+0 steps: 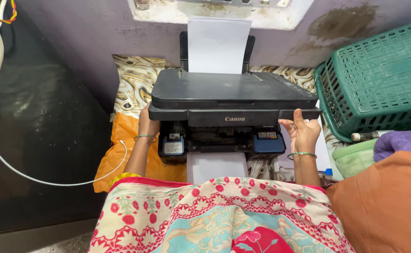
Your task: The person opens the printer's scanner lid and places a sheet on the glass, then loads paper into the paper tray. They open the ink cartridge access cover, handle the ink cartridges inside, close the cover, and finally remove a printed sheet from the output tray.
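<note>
A black inkjet printer (pixel 233 89) stands on a patterned surface against the wall, with its upper scanner section lifted. My left hand (pixel 147 124) grips the lower left edge of that raised section. My right hand (pixel 301 131) holds its right front edge from below, fingers curled on the rim. Under the lifted part, ink tank units show at the left (pixel 172 146) and right (pixel 267 142). White paper (pixel 218 44) stands in the rear feeder. Another white sheet (pixel 217 166) lies in the front output.
A green plastic basket (pixel 378 79) lies on its side at the right, with purple and green cloth (pixel 392 145) and an orange cushion (pixel 383 201) below it. An orange bag (pixel 116 150) lies left of the printer. A white cable (pixel 51 180) crosses a dark surface at left.
</note>
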